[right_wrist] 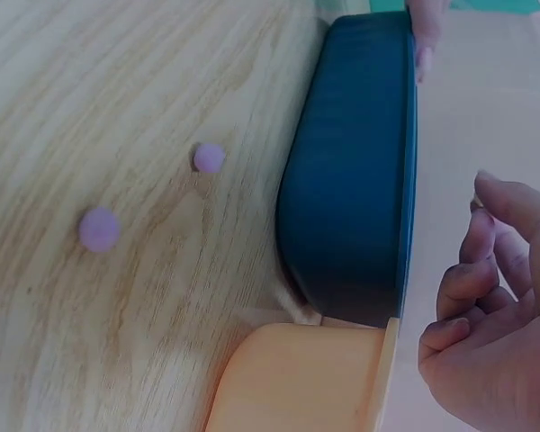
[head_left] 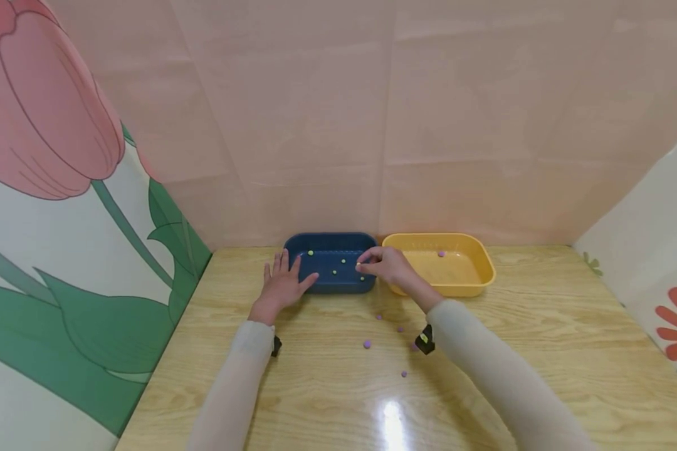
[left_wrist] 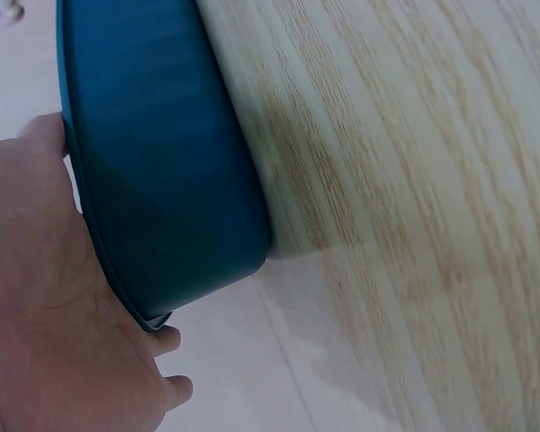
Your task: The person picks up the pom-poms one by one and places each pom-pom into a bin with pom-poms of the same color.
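Observation:
My left hand (head_left: 282, 285) rests with its fingers spread on the left front rim of the blue basin (head_left: 330, 289). In the left wrist view, the left hand (left_wrist: 63, 288) lies over that basin's rim. Above the basin's right end, my right hand (head_left: 392, 266) pinches a tiny pale yellow-green ball (head_left: 358, 265) between thumb and index finger; the fingertips mostly cover it. Seen from the right wrist, the right hand (right_wrist: 504, 297) has its other fingers curled. Several green balls (head_left: 311, 253) lie inside the blue basin.
A yellow basin (head_left: 474, 290) stands directly right of the blue one, with a purple ball (head_left: 441, 254) in it. Several more purple balls (head_left: 367, 344) are scattered on the wooden table (head_left: 316, 388) in front. A pink cloth wall (head_left: 429, 125) rises behind the basins.

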`<state>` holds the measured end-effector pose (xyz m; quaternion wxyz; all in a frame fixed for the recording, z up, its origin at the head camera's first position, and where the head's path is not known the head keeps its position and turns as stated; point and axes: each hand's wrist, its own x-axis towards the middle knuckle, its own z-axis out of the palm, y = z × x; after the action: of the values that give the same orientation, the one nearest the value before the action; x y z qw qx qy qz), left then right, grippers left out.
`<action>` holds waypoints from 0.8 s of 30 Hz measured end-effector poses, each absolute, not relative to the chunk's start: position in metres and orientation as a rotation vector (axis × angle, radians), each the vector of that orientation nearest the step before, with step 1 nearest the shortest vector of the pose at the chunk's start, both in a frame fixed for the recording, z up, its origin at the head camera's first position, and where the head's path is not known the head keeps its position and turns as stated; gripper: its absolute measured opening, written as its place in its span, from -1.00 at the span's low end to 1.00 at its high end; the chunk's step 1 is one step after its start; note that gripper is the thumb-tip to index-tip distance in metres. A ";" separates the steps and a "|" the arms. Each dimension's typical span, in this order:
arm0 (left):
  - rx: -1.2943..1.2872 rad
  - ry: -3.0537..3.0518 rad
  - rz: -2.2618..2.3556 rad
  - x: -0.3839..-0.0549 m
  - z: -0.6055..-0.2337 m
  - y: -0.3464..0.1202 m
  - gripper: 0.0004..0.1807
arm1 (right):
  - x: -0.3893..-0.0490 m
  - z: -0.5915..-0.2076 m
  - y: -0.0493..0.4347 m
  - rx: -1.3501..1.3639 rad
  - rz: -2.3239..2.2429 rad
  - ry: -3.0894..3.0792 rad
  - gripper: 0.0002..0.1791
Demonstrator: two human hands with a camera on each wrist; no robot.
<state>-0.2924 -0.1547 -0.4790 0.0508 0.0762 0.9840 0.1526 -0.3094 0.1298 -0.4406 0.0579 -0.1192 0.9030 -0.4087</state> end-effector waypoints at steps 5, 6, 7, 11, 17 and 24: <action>0.234 3.003 0.462 -0.293 -0.478 -0.154 -0.01 | -0.317 -0.441 0.128 -0.321 -1.275 2.735 -0.79; 0.235 3.001 0.466 -0.293 -0.478 -0.154 -0.01 | -0.318 -0.441 0.128 -0.312 -1.275 2.737 -0.79; 0.234 3.001 0.466 -0.293 -0.478 -0.154 -0.01 | -0.320 -0.441 0.128 -0.302 -1.276 2.735 -0.78; 0.229 2.996 0.472 -0.292 -0.477 -0.154 -0.02 | -0.324 -0.442 0.127 -0.276 -1.269 2.737 -0.75; 0.231 3.006 0.464 -0.292 -0.478 -0.154 -0.04 | -0.330 -0.444 0.126 -0.268 -1.302 2.736 -0.75; 0.239 3.001 0.466 -0.291 -0.477 -0.153 -0.03 | -0.334 -0.444 0.125 -0.223 -1.315 2.738 -0.76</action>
<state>-0.2914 -0.1534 -0.4767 0.0477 0.0783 0.9840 0.1528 -0.3340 0.1250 -0.4436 0.0480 -0.0732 0.8980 -0.4312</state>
